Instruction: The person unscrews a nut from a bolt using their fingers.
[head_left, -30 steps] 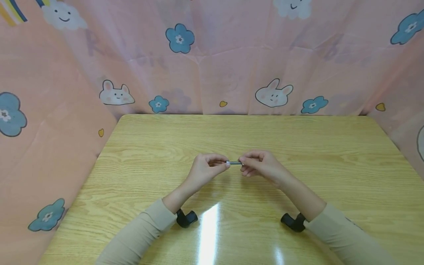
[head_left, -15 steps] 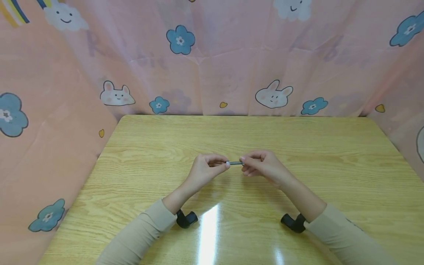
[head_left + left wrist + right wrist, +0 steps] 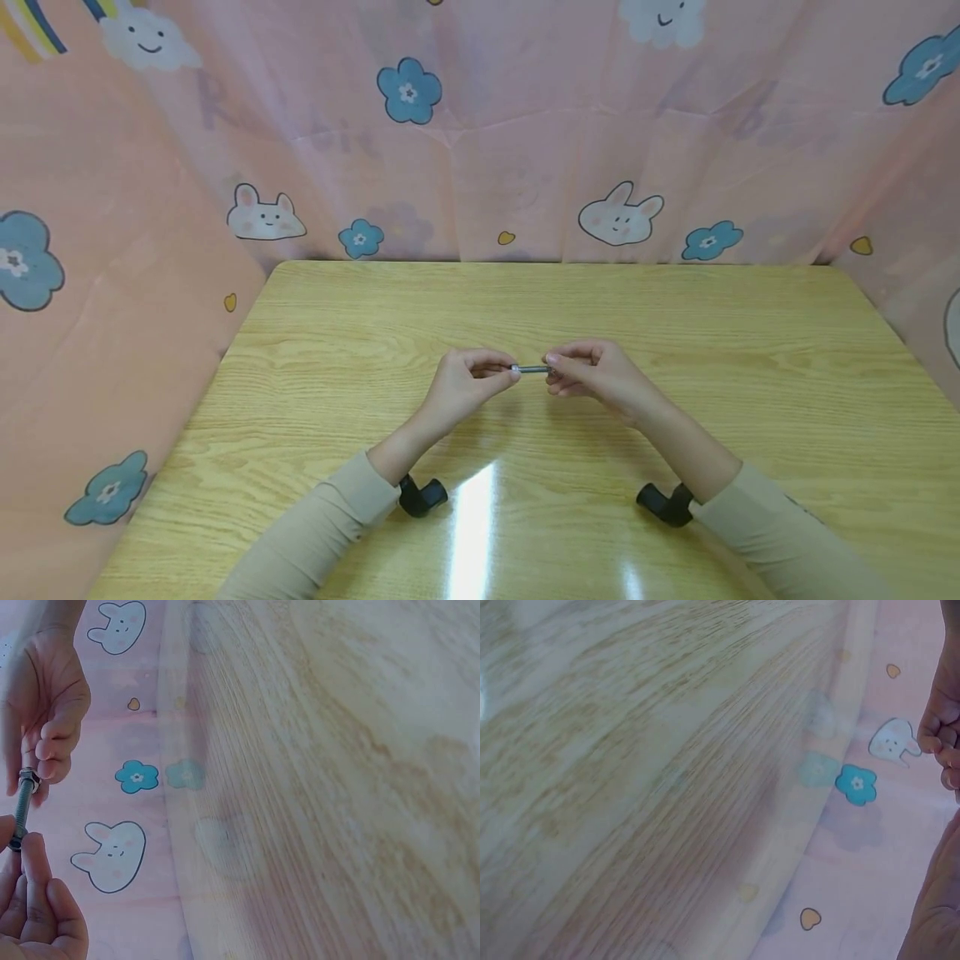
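Above the table, a metal bolt [image 3: 534,369] lies level between the two hands. My left hand [image 3: 467,387] pinches its head end between thumb and fingers. At the other end, my right hand [image 3: 596,377] has thumb and fingertips at a hex nut [image 3: 28,777] on the threads. In the left wrist view the threaded bolt shaft [image 3: 22,810] shows bare between the nut and the bolt head [image 3: 15,842]. The right wrist view catches only parts of both hands at its right edge, and the bolt is hidden there.
The wood-grain table [image 3: 360,317] stretches out under both hands, with a bright light reflection [image 3: 474,525] near the front. A pink printed cloth [image 3: 480,167] hangs behind and beside it. Black wrist cameras [image 3: 422,497] sit below the wrists.
My right thumb and fingertips have shifted slightly at the bolt's nut end, edging a little to the right. The left hand and the bolt stay nearly in place.
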Motion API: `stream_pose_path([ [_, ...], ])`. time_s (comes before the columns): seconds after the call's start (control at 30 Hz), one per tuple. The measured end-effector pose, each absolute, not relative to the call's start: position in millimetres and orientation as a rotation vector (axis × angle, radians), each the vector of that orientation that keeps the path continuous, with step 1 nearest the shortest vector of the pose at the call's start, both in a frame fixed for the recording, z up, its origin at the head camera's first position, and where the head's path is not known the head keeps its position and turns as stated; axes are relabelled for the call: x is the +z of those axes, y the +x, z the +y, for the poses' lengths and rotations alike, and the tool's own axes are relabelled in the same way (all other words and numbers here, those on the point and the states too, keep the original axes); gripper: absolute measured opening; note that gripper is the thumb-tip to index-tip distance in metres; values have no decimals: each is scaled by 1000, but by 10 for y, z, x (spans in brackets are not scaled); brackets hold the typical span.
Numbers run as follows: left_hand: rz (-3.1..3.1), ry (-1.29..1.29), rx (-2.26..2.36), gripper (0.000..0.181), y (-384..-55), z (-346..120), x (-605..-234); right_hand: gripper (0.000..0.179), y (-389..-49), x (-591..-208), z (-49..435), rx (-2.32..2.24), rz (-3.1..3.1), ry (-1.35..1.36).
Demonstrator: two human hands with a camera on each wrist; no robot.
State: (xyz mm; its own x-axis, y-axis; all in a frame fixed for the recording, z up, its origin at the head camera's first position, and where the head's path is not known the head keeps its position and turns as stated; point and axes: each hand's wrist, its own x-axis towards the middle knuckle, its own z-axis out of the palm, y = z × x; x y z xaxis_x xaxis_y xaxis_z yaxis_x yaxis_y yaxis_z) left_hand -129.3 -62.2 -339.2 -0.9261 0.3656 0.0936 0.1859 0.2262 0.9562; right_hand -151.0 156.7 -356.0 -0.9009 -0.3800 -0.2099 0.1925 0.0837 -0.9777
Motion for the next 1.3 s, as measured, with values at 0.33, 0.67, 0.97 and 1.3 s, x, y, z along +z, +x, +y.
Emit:
stream_pose_path([
  [0.33,2337,511,1785,18,-1284,-625,-3384,37,-1496,-3568,1594,-1843,2025,-213],
  [0.67,2356,491,1772,17,-1278,-613,-3382,34,-1511,-3577,1560,-1851,1948,-175],
  [0.97,2352,495,1774,16,-1285,-624,-3385,38,-1509,-3573,1579,-1832,2009,-243],
  [1.3,2352,505,1773,17,-1295,-620,-3397,28,-1529,-3581,1565,-1883,1934,-213],
])
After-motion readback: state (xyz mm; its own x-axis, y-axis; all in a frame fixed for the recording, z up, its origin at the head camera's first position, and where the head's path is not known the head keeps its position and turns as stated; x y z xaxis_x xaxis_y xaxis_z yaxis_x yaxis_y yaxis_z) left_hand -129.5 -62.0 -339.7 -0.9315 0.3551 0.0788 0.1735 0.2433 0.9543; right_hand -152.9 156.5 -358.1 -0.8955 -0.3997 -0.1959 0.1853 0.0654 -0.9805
